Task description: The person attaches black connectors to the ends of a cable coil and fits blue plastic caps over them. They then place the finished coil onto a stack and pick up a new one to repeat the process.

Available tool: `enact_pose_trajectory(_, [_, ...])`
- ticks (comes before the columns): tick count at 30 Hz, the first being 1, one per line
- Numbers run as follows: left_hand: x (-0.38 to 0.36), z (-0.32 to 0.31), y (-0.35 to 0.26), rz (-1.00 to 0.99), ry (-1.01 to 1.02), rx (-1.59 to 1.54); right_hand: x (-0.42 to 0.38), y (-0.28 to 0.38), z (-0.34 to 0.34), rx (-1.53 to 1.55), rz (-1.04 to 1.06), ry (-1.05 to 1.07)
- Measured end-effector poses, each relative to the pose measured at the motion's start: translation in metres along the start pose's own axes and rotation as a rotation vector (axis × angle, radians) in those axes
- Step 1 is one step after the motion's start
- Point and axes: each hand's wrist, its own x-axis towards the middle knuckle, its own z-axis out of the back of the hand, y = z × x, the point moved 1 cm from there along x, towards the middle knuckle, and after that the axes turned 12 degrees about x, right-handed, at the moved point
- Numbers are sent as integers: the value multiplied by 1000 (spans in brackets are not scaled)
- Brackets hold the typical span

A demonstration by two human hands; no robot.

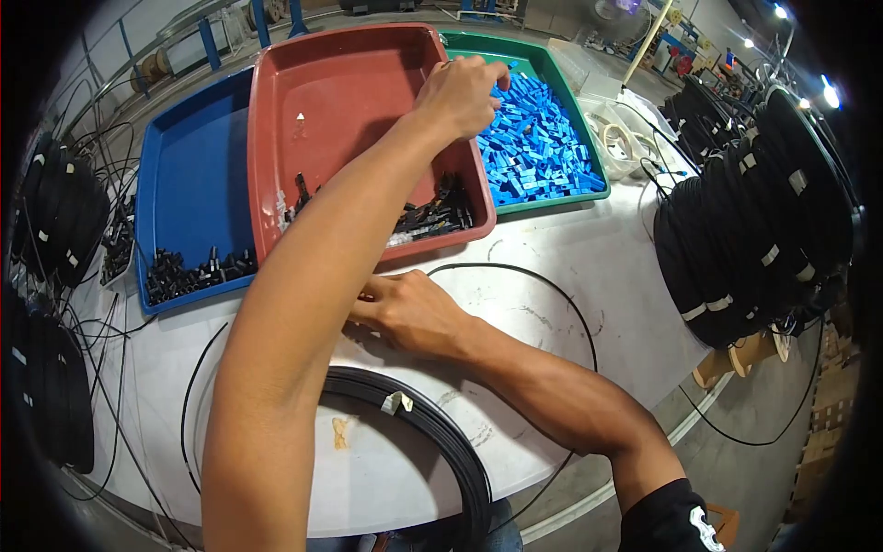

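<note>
My left hand [463, 97] reaches across the red tray [345, 92] to the green tray [552, 64]. Its visible fingers are bent and apart, over a heap of small blue plastic pieces [538, 138]; I see nothing held. My right hand [405, 308] is low over the white table, just in front of the red tray. Its fingers are curled closed, and a thin black cable [570, 304] loops out from beside it. My left forearm hides its fingertips. Below lies a coil of black cable [451, 442] with a pale tie. Black connector parts [446, 207] lie in the red tray.
A blue tray [198, 175] with small black parts [198, 274] stands at the left. Large black cable coils [745, 221] stand at the right, others [60, 212] at the left. A clear bin [616, 138] with cream rings sits beyond the green tray.
</note>
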Motion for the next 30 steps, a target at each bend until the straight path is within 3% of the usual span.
enact_pose_trajectory(4, [-8, 38, 8, 82, 59, -224, 2, 7, 2, 4, -92, 25])
enact_pose_trajectory(6, [-30, 84, 4, 310, 203, -459, -1, 3, 5, 47, -46, 11])
enact_pose_trajectory(9, [-82, 134, 28, 255, 153, -764, -3, -5, 1, -4, -29, 14])
enact_pose_trajectory(12, [-138, 203, 28, 398, 196, -723, 0, 3, 8, 30, -53, 10])
enact_pose_trajectory(14, [-180, 222, 35, 466, 48, -732, 4, 18, 14, 65, -144, 3])
enact_pose_trajectory(18, [-224, 240, 30, 579, -14, -648, 3, 15, 11, 80, -127, -17])
enact_pose_trajectory(21, [-237, 243, 27, 529, 0, -537, 4, 17, 10, 1, -92, -14])
enact_pose_trajectory(23, [-237, 242, 23, 788, 37, -741, 5, 22, 11, 9, -142, 14])
enact_pose_trajectory(30, [-251, 220, 36, 901, 115, -988, 7, 27, 12, -36, -47, -41])
